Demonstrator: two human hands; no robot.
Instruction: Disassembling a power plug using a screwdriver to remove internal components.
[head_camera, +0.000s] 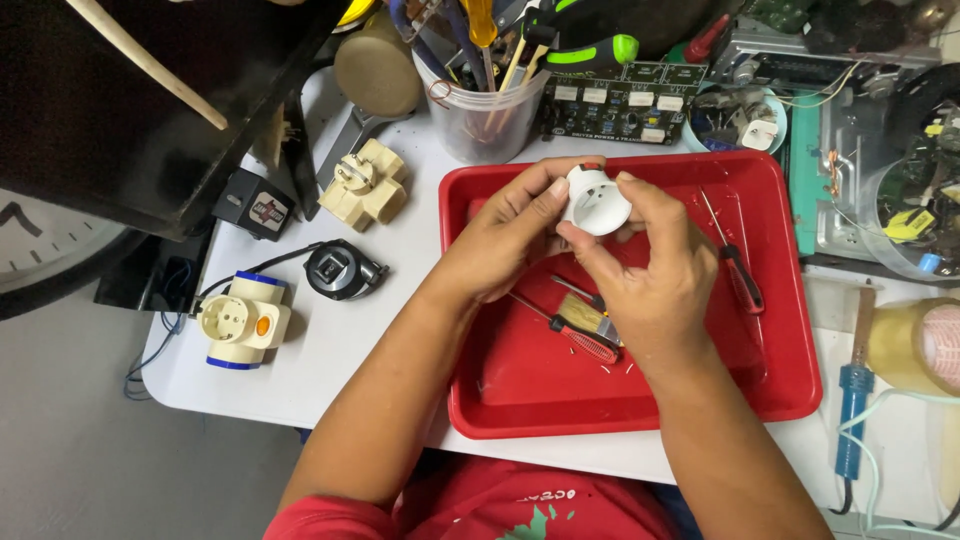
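Both of my hands hold a small round white socket part (596, 200) above the red tray (790, 330). My left hand (505, 235) grips it from the left side with thumb and fingers. My right hand (650, 265) pinches it from the right and below. Under my hands, in the tray, lie a red-handled screwdriver (575, 335) and a small brush (600, 318). A second red-handled screwdriver (738, 268) lies in the tray to the right of my right hand.
Left of the tray lie a cream plug adapter (365, 183), a black round plug (338, 270) and a cream and blue multi-socket adapter (240, 320). A clear cup of tools (488, 115), a circuit board (620, 100), a blue soldering iron (850, 420) and tape (915, 345) surround it.
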